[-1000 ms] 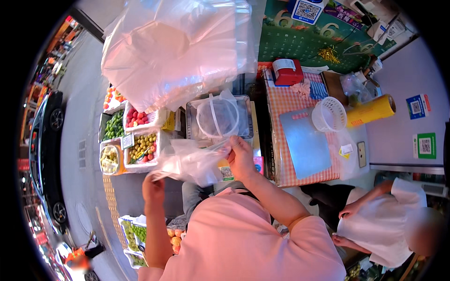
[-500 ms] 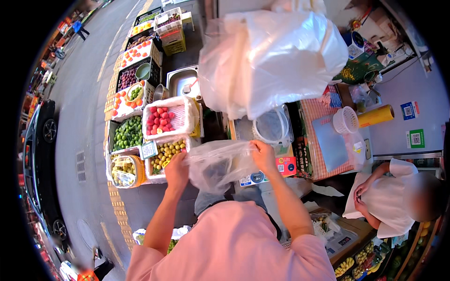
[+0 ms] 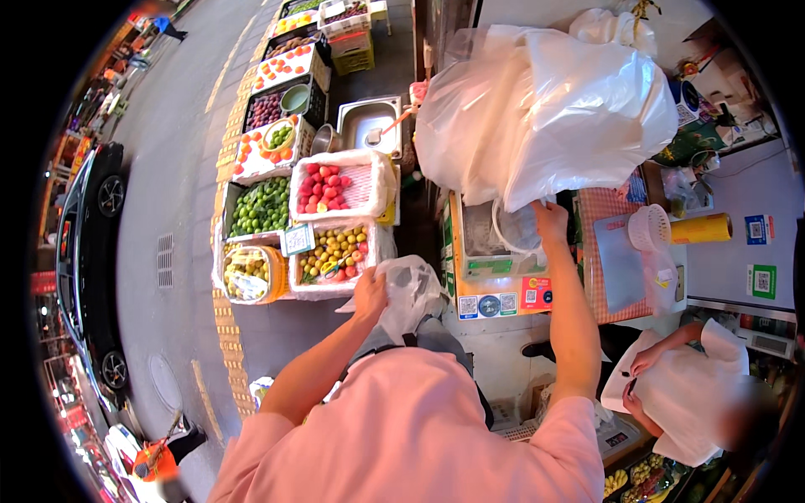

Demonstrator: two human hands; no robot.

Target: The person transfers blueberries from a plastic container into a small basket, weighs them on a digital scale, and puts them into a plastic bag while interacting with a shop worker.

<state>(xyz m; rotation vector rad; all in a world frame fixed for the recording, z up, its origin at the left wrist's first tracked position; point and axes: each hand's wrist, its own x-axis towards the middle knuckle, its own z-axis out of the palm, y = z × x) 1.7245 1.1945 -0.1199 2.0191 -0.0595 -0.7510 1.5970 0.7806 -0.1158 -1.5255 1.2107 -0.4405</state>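
My left hand (image 3: 371, 292) is closed round the edge of a thin clear plastic bag (image 3: 412, 295), which hangs crumpled in front of my waist. My right hand (image 3: 550, 223) is stretched forward, its fingers curled at the lower edge of a big hanging bundle of plastic bags (image 3: 545, 109). Whether those fingers grip a bag there or something behind it is hidden. Just left of that hand, a clear round tub (image 3: 513, 228) stands on the counter, partly covered by the bundle. Close to my left hand lies a crate of yellow-brown fruit (image 3: 335, 249).
Beyond that crate are a basket of red fruit (image 3: 323, 186), green fruit (image 3: 262, 207) and a steel sink (image 3: 369, 126). Right of the counter, a checked tablecloth (image 3: 599, 201) bears a white basket (image 3: 648, 228). A person in white (image 3: 671, 377) sits at the right. A black car (image 3: 88, 277) stands left.
My right hand has let go of the clear bag and moved forward to the hanging bundle. My left hand keeps the bag, now drooping and bunched. The view has shifted left.
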